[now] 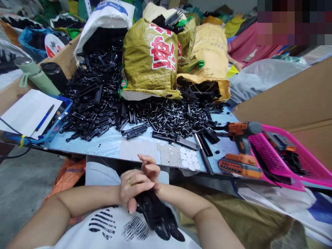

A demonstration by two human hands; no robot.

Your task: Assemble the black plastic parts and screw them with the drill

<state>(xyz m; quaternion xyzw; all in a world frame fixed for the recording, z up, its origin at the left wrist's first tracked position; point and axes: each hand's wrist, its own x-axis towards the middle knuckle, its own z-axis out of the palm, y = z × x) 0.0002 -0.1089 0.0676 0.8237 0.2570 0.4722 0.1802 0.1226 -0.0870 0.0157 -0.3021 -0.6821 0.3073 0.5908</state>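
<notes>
My two hands meet over my lap, just in front of the table's near edge. My left hand [135, 188], with a ring on one finger, is closed around the top of a black glove [158, 216] that hangs down over my white shirt. My right hand [149, 168] lies against the back of the left. Its fingers are bent and pressed together, and its palm is hidden. On the table beyond lies a large heap of black plastic parts [101, 100] and small black pins [171, 117].
An orange cordless drill [240, 145] lies on the blue table [111, 143] beside a pink basket [285, 155]. Yellow sacks [150, 58] and a white sack [103, 20] stand at the back. A notepad with a pen [28, 112] and flasks [36, 74] are on the left, cardboard [293, 97] on the right.
</notes>
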